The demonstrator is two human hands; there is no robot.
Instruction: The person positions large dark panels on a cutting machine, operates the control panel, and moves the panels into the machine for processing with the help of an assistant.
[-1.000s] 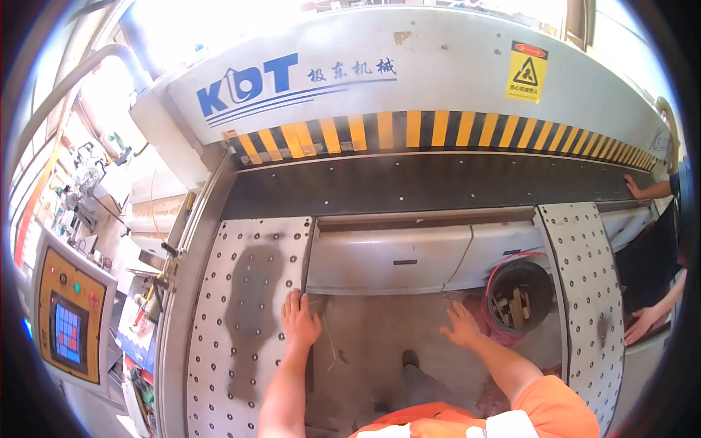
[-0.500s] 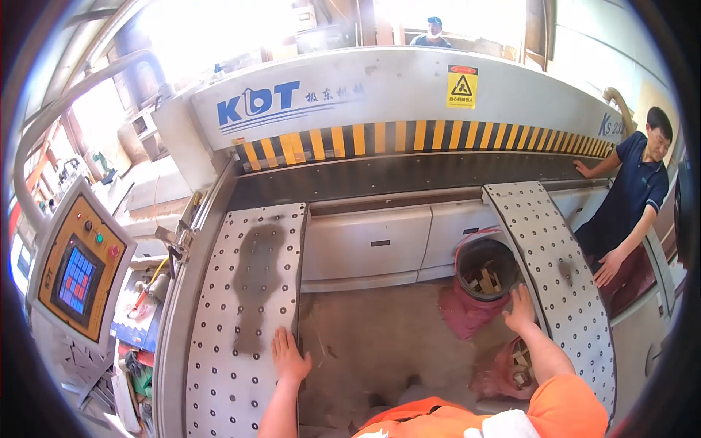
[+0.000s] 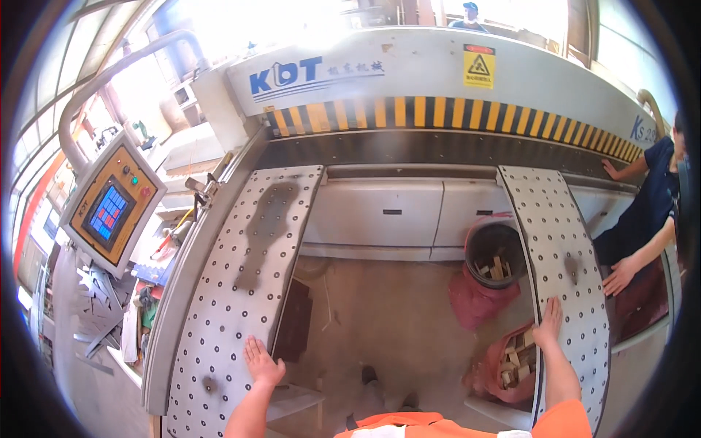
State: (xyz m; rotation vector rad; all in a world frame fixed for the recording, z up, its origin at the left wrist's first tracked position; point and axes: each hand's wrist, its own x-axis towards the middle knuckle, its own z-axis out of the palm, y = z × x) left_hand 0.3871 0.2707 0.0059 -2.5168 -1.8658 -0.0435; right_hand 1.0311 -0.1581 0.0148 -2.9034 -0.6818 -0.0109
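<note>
My left hand lies flat, fingers stretched out and holding nothing, at the inner edge of the left machine table, a pale board dotted with round studs. On the matching right table, my right hand rests at the inner edge, fingers extended and nothing in it. Both tables run up to a large panel saw, whose grey beam spans the back above a black-and-yellow striped strip.
A control panel with a lit screen stands at left. Between the tables are a dark bucket and a red sack, both with wood offcuts. A co-worker stands at right, one hand on the right table's outer edge. Another person is behind the beam.
My view has tilted down and shifted left. My right hand has come from beside the right table's inner edge onto its surface. My left hand stays on the left table.
</note>
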